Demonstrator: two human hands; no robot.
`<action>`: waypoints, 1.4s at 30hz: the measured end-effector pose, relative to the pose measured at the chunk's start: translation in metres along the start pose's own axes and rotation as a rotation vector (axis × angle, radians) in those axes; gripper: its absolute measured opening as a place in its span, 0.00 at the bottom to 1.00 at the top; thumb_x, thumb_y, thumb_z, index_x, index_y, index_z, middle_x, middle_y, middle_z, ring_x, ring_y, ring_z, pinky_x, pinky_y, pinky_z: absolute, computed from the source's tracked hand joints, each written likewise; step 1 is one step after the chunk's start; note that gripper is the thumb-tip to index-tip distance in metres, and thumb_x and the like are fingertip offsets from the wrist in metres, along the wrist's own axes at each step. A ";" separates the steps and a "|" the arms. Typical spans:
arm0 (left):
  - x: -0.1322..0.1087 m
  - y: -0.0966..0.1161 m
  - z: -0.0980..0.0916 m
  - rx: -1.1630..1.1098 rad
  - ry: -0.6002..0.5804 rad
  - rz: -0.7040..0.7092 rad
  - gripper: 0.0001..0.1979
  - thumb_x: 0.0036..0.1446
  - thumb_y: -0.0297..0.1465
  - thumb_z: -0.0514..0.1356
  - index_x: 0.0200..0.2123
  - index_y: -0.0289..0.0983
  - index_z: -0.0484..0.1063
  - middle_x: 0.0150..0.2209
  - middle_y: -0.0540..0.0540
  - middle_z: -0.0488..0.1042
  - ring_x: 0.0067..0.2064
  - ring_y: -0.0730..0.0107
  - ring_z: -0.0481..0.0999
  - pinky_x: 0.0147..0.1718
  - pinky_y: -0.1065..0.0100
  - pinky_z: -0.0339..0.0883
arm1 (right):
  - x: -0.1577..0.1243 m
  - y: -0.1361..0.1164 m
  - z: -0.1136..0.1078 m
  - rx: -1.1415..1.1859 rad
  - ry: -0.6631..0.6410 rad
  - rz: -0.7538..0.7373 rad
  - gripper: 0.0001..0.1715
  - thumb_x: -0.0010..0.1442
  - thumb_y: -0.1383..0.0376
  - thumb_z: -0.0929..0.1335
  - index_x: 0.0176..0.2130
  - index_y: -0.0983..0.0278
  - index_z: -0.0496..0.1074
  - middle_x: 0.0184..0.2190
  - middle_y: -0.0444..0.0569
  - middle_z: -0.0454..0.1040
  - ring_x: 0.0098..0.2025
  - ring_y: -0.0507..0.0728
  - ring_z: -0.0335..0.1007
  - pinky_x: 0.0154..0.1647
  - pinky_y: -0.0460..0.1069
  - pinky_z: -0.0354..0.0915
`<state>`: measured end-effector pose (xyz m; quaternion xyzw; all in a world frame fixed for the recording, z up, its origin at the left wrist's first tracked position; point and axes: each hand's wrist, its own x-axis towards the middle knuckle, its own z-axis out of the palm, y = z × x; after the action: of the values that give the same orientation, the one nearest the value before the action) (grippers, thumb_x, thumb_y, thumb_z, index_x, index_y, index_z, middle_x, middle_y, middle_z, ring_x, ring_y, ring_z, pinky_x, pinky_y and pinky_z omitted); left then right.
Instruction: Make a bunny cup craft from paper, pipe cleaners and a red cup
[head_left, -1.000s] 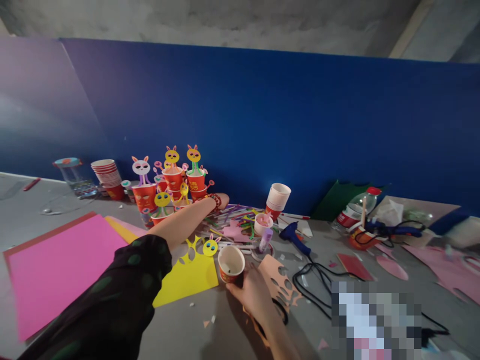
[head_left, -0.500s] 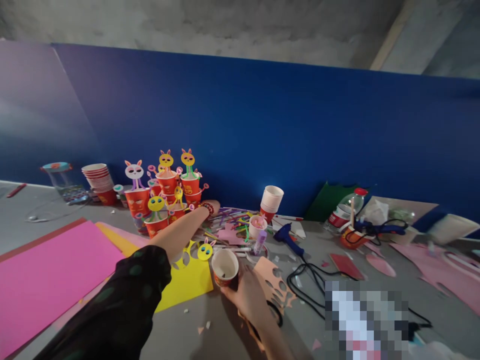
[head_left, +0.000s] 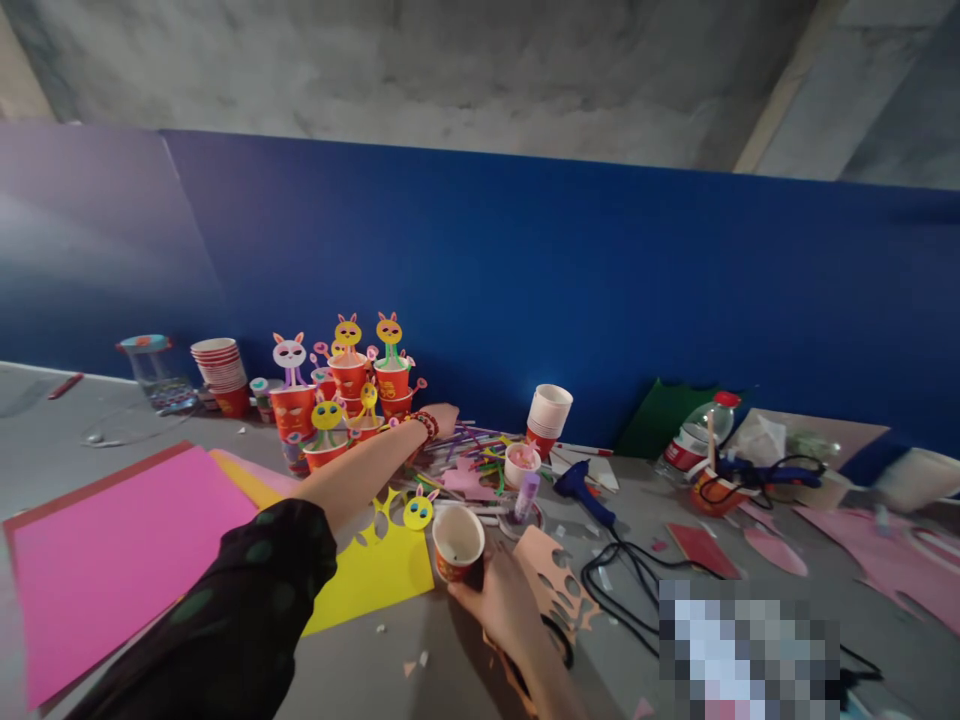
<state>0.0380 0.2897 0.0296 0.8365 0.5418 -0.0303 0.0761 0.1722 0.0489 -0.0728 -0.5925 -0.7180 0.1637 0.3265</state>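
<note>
1. Head view, lower centre: holds the paper cup [head_left: 457, 542] upright in the right hand [head_left: 499, 600], grip wrapped round its lower wall, just off the edge of the yellow sheet [head_left: 375, 570] on the surface [head_left: 442, 665].
2. Reaches the left hand [head_left: 444, 418] out to mid-frame, among the coloured straws [head_left: 476, 450] beside the decorated cups [head_left: 352, 385]; cannot tell whether that grip is wide or closed.
3. Risks toppling the decorated cups with the outstretched forearm, standing just beside it as they do; could dent the thin paper cup by squeezing hard.
4. Nearby:
   - right of the cup, the glue gun [head_left: 581, 485] and black cord [head_left: 622, 585]
   - by the right wrist, the peach cut-out [head_left: 555, 575]
   - lower left, the pink sheet [head_left: 120, 540]
   - Leaves little free room rightward, with cord and cut-out in the way.
</note>
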 end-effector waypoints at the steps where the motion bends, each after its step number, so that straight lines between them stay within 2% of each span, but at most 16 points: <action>1: -0.004 0.001 -0.002 -0.018 0.037 -0.011 0.18 0.65 0.36 0.60 0.55 0.36 0.69 0.54 0.40 0.72 0.50 0.59 0.76 0.47 0.53 0.74 | 0.000 0.001 0.001 0.010 0.001 -0.002 0.39 0.45 0.71 0.75 0.57 0.66 0.70 0.54 0.60 0.76 0.56 0.70 0.72 0.58 0.61 0.66; 7: -0.035 0.004 -0.016 -0.272 0.267 -0.055 0.18 0.65 0.36 0.60 0.55 0.35 0.69 0.54 0.40 0.72 0.50 0.58 0.75 0.47 0.52 0.73 | 0.001 0.000 0.001 0.016 0.004 -0.003 0.34 0.48 0.65 0.75 0.55 0.65 0.70 0.52 0.60 0.77 0.53 0.70 0.74 0.54 0.60 0.69; 10: -0.070 -0.001 -0.014 -0.507 0.366 -0.023 0.17 0.65 0.35 0.59 0.55 0.36 0.68 0.52 0.41 0.72 0.48 0.60 0.76 0.45 0.55 0.73 | 0.003 0.001 0.001 -0.033 -0.001 -0.014 0.29 0.50 0.62 0.75 0.51 0.64 0.73 0.49 0.58 0.79 0.51 0.69 0.75 0.52 0.58 0.70; 12: -0.104 -0.004 -0.004 -0.691 0.390 0.014 0.12 0.66 0.33 0.57 0.50 0.37 0.70 0.43 0.45 0.74 0.41 0.67 0.75 0.39 0.66 0.71 | 0.004 0.003 0.001 -0.053 -0.004 -0.015 0.26 0.51 0.60 0.74 0.50 0.63 0.74 0.47 0.57 0.80 0.50 0.69 0.76 0.50 0.57 0.70; 15: -0.162 -0.003 0.025 -0.987 0.355 0.036 0.13 0.68 0.38 0.49 0.42 0.36 0.68 0.26 0.53 0.65 0.23 0.77 0.65 0.22 0.75 0.60 | 0.006 0.003 0.004 -0.070 0.000 0.007 0.29 0.51 0.59 0.74 0.51 0.66 0.74 0.47 0.60 0.79 0.50 0.70 0.75 0.51 0.58 0.68; 17: -0.196 -0.001 0.048 -1.161 0.304 0.027 0.16 0.68 0.42 0.45 0.42 0.37 0.65 0.23 0.57 0.58 0.18 0.79 0.55 0.16 0.76 0.50 | 0.007 0.001 0.006 -0.081 0.011 0.029 0.29 0.51 0.59 0.74 0.51 0.68 0.73 0.47 0.62 0.79 0.49 0.72 0.74 0.50 0.59 0.68; 19: -0.220 0.003 0.068 -1.296 0.236 0.011 0.17 0.66 0.44 0.47 0.40 0.37 0.63 0.23 0.58 0.56 0.17 0.80 0.51 0.14 0.76 0.45 | 0.009 -0.003 0.008 -0.090 0.022 0.048 0.29 0.51 0.60 0.74 0.51 0.69 0.73 0.46 0.62 0.79 0.49 0.72 0.74 0.50 0.60 0.67; 23: -0.241 0.009 0.090 -1.526 0.140 -0.027 0.17 0.64 0.45 0.51 0.42 0.36 0.63 0.24 0.56 0.61 0.17 0.81 0.55 0.14 0.76 0.50 | 0.007 -0.006 0.006 -0.099 0.009 0.061 0.36 0.48 0.62 0.75 0.56 0.66 0.70 0.49 0.60 0.78 0.52 0.72 0.73 0.52 0.59 0.67; 27: -0.252 0.018 0.090 -1.958 0.043 -0.066 0.17 0.58 0.42 0.63 0.41 0.36 0.66 0.26 0.52 0.69 0.20 0.78 0.67 0.18 0.75 0.61 | 0.002 -0.001 -0.011 -0.076 -0.014 0.020 0.47 0.46 0.62 0.76 0.62 0.65 0.64 0.58 0.62 0.72 0.59 0.72 0.68 0.57 0.60 0.65; 30: -0.262 0.029 0.088 -1.986 0.000 -0.035 0.17 0.57 0.42 0.64 0.39 0.35 0.67 0.28 0.48 0.75 0.22 0.74 0.72 0.23 0.72 0.67 | 0.000 -0.003 -0.030 0.017 0.087 -0.018 0.41 0.51 0.55 0.75 0.60 0.62 0.66 0.57 0.60 0.73 0.58 0.72 0.69 0.57 0.63 0.65; 32: -0.267 0.039 0.090 -1.932 -0.051 -0.014 0.17 0.59 0.44 0.63 0.37 0.36 0.67 0.27 0.49 0.75 0.19 0.78 0.68 0.18 0.75 0.59 | -0.002 -0.011 -0.039 0.153 0.167 -0.029 0.32 0.56 0.50 0.72 0.55 0.61 0.70 0.49 0.57 0.76 0.50 0.67 0.73 0.51 0.59 0.68; 33: -0.269 0.044 0.093 -1.881 -0.095 0.014 0.18 0.59 0.46 0.62 0.36 0.36 0.67 0.25 0.50 0.73 0.16 0.81 0.63 0.15 0.77 0.50 | -0.003 -0.016 -0.041 0.245 0.168 -0.028 0.28 0.59 0.49 0.70 0.53 0.61 0.71 0.44 0.55 0.77 0.44 0.64 0.74 0.46 0.56 0.70; 35: -0.270 0.052 0.101 -1.773 -0.173 0.059 0.22 0.57 0.50 0.62 0.37 0.35 0.67 0.22 0.53 0.70 0.14 0.85 0.54 0.14 0.76 0.42 | -0.007 -0.027 -0.040 0.469 0.061 -0.004 0.26 0.61 0.45 0.67 0.48 0.62 0.73 0.34 0.50 0.75 0.32 0.58 0.72 0.33 0.49 0.69; 38: -0.267 0.058 0.112 -1.687 -0.259 0.112 0.27 0.55 0.56 0.60 0.37 0.37 0.65 0.21 0.57 0.64 0.16 0.84 0.50 0.15 0.74 0.41 | -0.011 -0.039 -0.032 0.732 -0.109 0.083 0.28 0.63 0.41 0.64 0.33 0.62 0.71 0.19 0.39 0.61 0.19 0.50 0.57 0.19 0.44 0.56; 40: -0.264 0.057 0.115 -1.611 -0.288 0.176 0.29 0.56 0.58 0.57 0.40 0.37 0.67 0.22 0.57 0.61 0.19 0.81 0.53 0.18 0.74 0.44 | -0.010 -0.042 -0.031 0.785 -0.070 0.140 0.31 0.61 0.39 0.64 0.26 0.61 0.66 0.17 0.36 0.54 0.18 0.49 0.51 0.18 0.44 0.51; 42: -0.263 0.053 0.114 -1.504 -0.294 0.234 0.30 0.57 0.59 0.55 0.42 0.36 0.69 0.24 0.55 0.61 0.23 0.78 0.56 0.22 0.73 0.46 | -0.007 -0.044 -0.033 0.783 -0.019 0.182 0.35 0.59 0.35 0.63 0.22 0.61 0.61 0.16 0.37 0.54 0.18 0.49 0.50 0.17 0.44 0.50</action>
<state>-0.0179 0.0130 -0.0430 0.5990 0.3091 0.2431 0.6976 0.1624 0.0266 -0.0231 -0.4827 -0.5489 0.4587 0.5053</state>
